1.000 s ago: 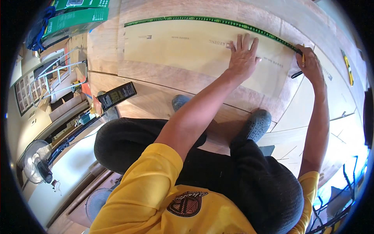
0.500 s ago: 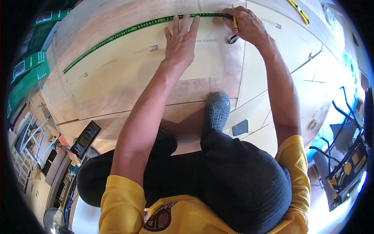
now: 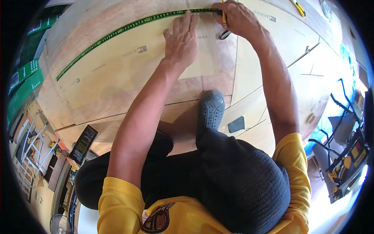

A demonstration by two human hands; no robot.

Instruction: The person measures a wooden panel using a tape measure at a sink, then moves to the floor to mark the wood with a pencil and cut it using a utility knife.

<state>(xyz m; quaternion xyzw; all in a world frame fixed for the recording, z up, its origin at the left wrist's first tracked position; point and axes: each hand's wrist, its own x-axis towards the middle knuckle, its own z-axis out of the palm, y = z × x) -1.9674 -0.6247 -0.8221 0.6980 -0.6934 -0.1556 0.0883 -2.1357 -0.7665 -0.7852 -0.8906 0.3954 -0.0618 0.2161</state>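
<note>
Leaning over crossed space, two arms are stretched forward above dark trousers (image 3: 241, 187) and a yellow shirt (image 3: 183, 210). Beyond the knees, a grey shoe (image 3: 211, 109) is set across a dark seam in the floor, with a small dark square piece (image 3: 236, 124) near it on the right. Between the shoe's toe and the lower edge of the pale sheet (image 3: 117, 66), a strip of wood panel (image 3: 191, 85) is left showing; by a straight edge this panel is parted from the pale panels (image 3: 280, 46) on the right.

On the sheet's right half the left hand (image 3: 182, 45) is laid, palm down and fingers apart, its longest fingertip resting on the measuring tape (image 3: 134, 25). The tape is run along the sheet's far edge — bending leftward and nearer in the fisheye view. Its right end meets the right hand (image 3: 241, 19), which is curled around it, with a yellow pencil (image 3: 224, 19) held too; whether a tape case is gripped cannot be told. A dark loop (image 3: 225, 35) hangs just below. Farther right, a yellow cutter (image 3: 299, 7) is seen.
</note>
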